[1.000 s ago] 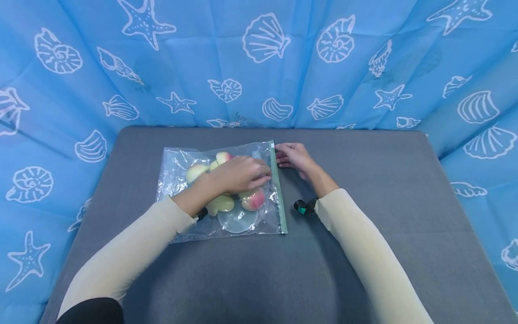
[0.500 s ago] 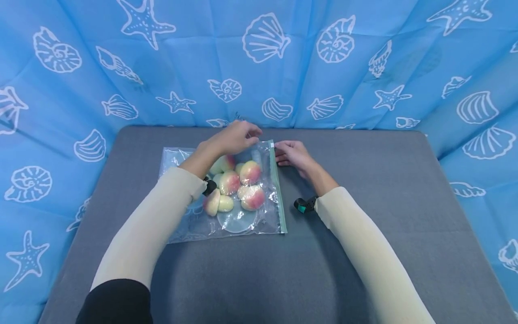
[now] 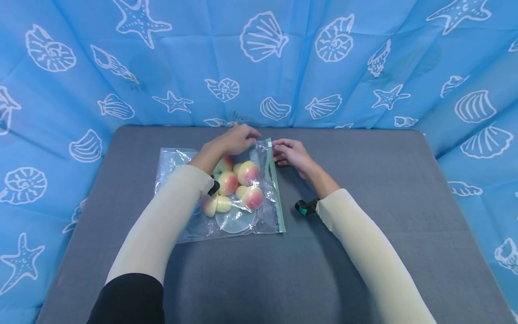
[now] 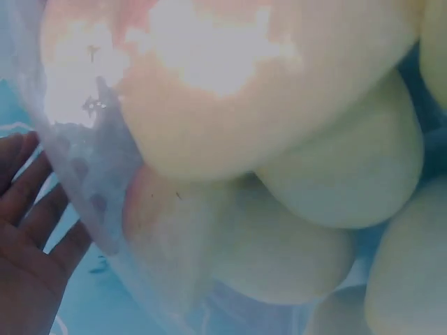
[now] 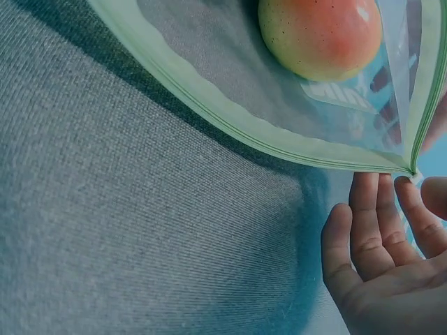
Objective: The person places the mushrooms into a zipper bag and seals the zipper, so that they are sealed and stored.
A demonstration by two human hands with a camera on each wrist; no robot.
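A clear zip-top bag [image 3: 267,220] with a green zip strip [image 3: 280,211] lies on the table, its zip end facing right. Inside are several yellow-and-pink toy mushrooms [image 3: 252,197]. At the bag's far edge, near the zip end, is my left hand [image 3: 238,138]; in the left wrist view its spread fingers [image 4: 45,216] touch the outside of the film. My right hand [image 3: 294,155] holds the far corner of the zip strip between thumb and index finger, the other fingers extended. In the right wrist view the bag's mouth [image 5: 209,115] gapes, and one mushroom [image 5: 325,35] shows inside.
A grey cloth-covered table [image 3: 364,189] lies beneath. Behind it and at both sides hangs a blue curtain [image 3: 259,81] with white shell and starfish prints. A pale round disc [image 3: 236,221] shows at the bag's near side. Each wrist wears a black band.
My left hand has moved from above the middle of the bag to its far edge, uncovering the mushrooms. A gap now shows along the zip strip. My right hand has stayed at the corner.
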